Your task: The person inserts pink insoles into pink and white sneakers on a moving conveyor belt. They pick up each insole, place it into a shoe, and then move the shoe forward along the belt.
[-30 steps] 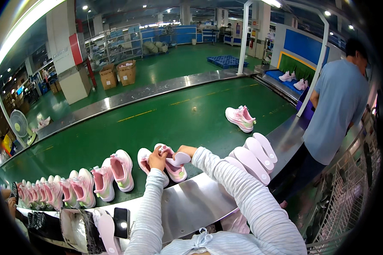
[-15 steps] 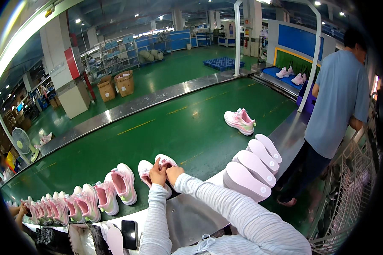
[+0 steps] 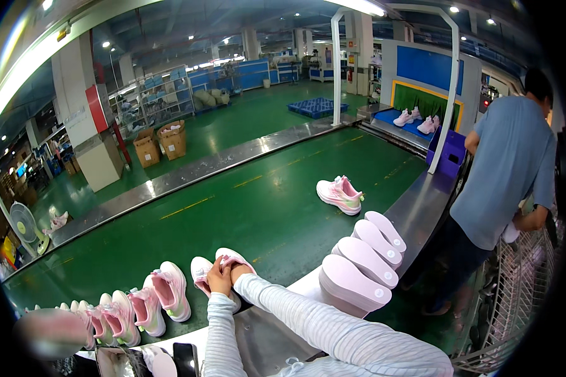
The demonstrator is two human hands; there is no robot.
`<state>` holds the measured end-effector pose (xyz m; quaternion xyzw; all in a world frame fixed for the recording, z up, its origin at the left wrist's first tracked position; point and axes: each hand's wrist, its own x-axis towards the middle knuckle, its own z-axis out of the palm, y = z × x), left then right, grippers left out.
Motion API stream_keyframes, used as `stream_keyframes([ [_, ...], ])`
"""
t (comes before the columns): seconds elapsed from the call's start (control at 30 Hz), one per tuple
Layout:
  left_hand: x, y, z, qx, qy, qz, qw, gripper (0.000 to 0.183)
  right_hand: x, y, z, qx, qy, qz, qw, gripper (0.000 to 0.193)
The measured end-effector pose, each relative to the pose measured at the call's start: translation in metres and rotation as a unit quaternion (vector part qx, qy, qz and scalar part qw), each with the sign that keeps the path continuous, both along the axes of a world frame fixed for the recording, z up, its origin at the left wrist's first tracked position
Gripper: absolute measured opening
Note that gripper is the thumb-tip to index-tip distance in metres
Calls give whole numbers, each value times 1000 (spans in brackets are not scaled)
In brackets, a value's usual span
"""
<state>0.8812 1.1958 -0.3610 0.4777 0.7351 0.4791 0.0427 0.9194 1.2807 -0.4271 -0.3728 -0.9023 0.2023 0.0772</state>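
A pair of pink-and-white sneakers stands upright at the near edge of the green conveyor belt. My left hand is closed on the right-hand sneaker of the pair, its fingers at the collar and tongue. Beside it my right hand grips the same shoe's opening, with its fingertips hidden inside. The left-hand sneaker of the pair touches the first and is partly covered by my left hand. To their left, a row of matching sneakers lines the belt edge.
Several pale pink soles stand in a row to my right. One sneaker sits farther out on the belt. A phone lies near left. At right, a person bends by a wire rack.
The view has shifted, while both my hands stay on the sneaker. A blurred pinkish shape now covers the lower left. The person at right leans farther toward the rack, a pale thing at their hand.
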Motion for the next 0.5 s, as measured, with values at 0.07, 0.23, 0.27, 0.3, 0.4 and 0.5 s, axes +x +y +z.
stream_keyframes([
  [0.07,-1,1,-4,1,-13,-4,1000,35,4,-2,4,-41,10,-31,999,41],
  [0.23,-6,5,-2,-20,61,9,998,33,13,-17,39,-40,57,-47,996,46],
  [0.27,-10,6,3,-47,66,9,997,34,21,-17,52,-164,16,-28,986,47],
  [0.3,-15,5,11,-59,-34,-26,997,42,37,-28,61,-153,14,6,988,42],
  [0.4,-19,-7,34,-138,56,-49,988,61,91,-55,110,-75,31,85,993,31],
  [0.5,-1,-15,36,82,149,-5,985,35,216,-69,139,88,263,109,955,32],
])
